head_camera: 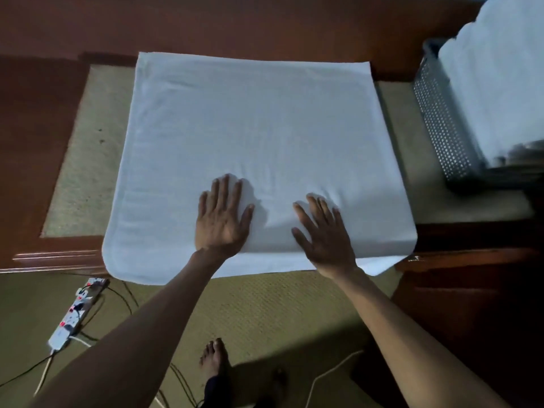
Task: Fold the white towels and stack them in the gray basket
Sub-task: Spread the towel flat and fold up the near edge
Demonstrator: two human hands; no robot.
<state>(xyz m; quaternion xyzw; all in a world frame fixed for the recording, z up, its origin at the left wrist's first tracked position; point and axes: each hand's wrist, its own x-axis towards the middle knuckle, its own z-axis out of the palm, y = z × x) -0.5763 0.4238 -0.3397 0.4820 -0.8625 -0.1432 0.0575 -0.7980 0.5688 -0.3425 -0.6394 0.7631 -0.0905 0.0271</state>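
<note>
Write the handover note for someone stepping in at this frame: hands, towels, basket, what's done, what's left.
Left hand: open, pressing flat on the white towel near its front edge.
Right hand: open, flat on the same towel beside it.
Towel lies spread on the table, seemingly folded once, front edge overhanging.
Gray basket, far right, holds white towels piled above its rim.
Left: fold this towel smaller, stack it in the basket.

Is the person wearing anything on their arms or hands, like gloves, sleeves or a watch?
Nothing shows. The left hand and right hand are bare: no gloves, and no rings visible in this dim light. The left forearm and right forearm are bare too, with no sleeve, watch or bracelet in view.
</note>
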